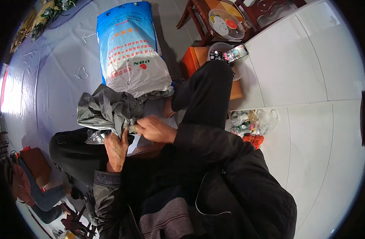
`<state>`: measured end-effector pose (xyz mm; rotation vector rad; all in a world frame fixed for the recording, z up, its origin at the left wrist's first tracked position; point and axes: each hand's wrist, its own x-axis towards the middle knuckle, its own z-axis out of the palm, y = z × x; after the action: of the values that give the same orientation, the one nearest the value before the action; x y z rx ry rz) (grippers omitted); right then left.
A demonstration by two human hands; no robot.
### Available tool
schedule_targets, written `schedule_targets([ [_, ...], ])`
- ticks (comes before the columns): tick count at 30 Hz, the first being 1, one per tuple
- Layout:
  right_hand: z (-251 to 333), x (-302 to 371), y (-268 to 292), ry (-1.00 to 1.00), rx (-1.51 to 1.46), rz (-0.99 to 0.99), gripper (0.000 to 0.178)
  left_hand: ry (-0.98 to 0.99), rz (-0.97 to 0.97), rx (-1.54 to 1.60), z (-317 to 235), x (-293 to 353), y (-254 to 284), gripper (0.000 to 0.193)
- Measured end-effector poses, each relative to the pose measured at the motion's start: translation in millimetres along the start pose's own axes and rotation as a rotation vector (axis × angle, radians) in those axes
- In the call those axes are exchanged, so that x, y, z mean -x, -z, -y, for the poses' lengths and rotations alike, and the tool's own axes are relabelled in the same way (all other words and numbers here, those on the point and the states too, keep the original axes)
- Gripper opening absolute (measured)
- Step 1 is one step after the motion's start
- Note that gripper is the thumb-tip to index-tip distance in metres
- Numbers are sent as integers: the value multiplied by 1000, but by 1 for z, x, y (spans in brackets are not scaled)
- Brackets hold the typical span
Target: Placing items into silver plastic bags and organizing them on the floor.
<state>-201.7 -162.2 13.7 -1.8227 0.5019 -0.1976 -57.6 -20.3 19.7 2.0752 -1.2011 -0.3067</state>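
Pinching the grey fabric [107,109] in my lap, just below the big white-and-blue sack [130,51]: left hand [117,149] grips it underneath, right hand [154,128] nips the edge. Next, I reckon, a careful re-grip further along.

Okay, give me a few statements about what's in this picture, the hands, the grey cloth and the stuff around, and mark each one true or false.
1. Both hands grip the crumpled grey cloth. True: the left hand and the right hand meet at its edge.
2. A large white and blue sack lies beyond the cloth. True.
3. The sack stands upright on the wooden chair. False: it lies flat on the grey sheet on the floor.
4. A phone rests near the person's knee. True.
5. The clear plastic bag of small items is on the person's lap. False: it sits on the white tiled floor.
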Motion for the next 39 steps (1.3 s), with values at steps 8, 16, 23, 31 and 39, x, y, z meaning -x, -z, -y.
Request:
schedule_targets([
  [8,4,0,0,-104,54,94,22,-30,-22,22,-2,-1,0,31],
  [16,-12,-3,-6,263,253,-65,28,-12,10,15,-1,-1,1,29],
  [23,10,-4,1,-554,-497,213,31,34,24,-19,1,2,1,29],
  [31,-1,5,-14,173,376,-134,35,90,24,46,-7,-1,3,33],
  [39,-7,-1,-17,160,120,-199,27,-53,-39,-20,7,0,-7,29],
])
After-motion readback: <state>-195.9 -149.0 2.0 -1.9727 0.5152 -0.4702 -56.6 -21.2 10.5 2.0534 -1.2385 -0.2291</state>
